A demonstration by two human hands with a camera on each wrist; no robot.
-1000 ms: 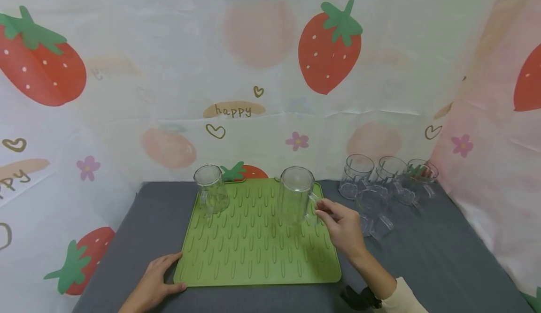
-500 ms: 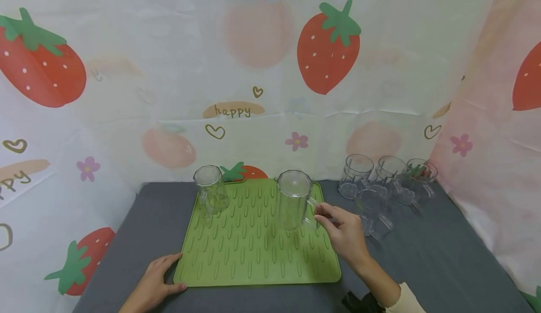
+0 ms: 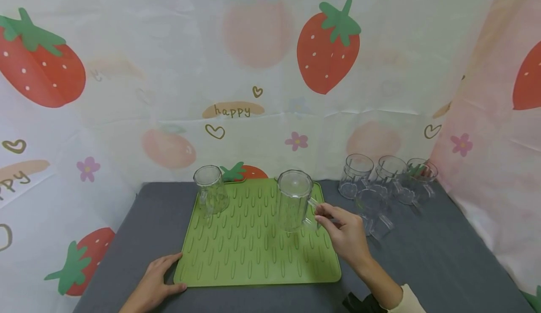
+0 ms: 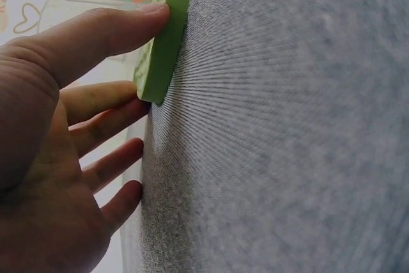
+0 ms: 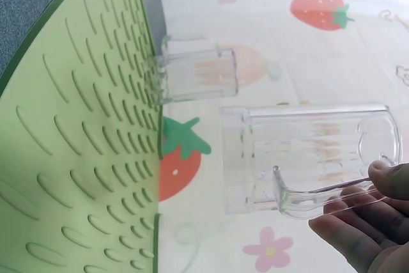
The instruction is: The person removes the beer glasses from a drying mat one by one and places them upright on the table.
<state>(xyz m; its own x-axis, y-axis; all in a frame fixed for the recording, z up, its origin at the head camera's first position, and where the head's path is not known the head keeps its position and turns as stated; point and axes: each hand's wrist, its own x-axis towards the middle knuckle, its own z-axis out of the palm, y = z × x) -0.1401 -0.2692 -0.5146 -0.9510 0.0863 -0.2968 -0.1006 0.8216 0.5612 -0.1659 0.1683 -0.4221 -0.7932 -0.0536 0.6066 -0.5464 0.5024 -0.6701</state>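
Here, R hand [image 3: 347, 232] pinches clear mug [image 3: 292, 209] by its handle [image 5: 307, 200] above green mat [image 3: 236, 261], nr right edge, L hand [image 3: 153, 280] touching mat's front-left corner, fingers extended; mug may tilt or slip, b/c this pinch is off-centre.

Six clear mugs [image 3: 292, 205] were in view: four in one cluster, two apart from it. There was one green mat [image 3: 253, 259], one left hand [image 3: 153, 278] and one right hand [image 3: 346, 233].
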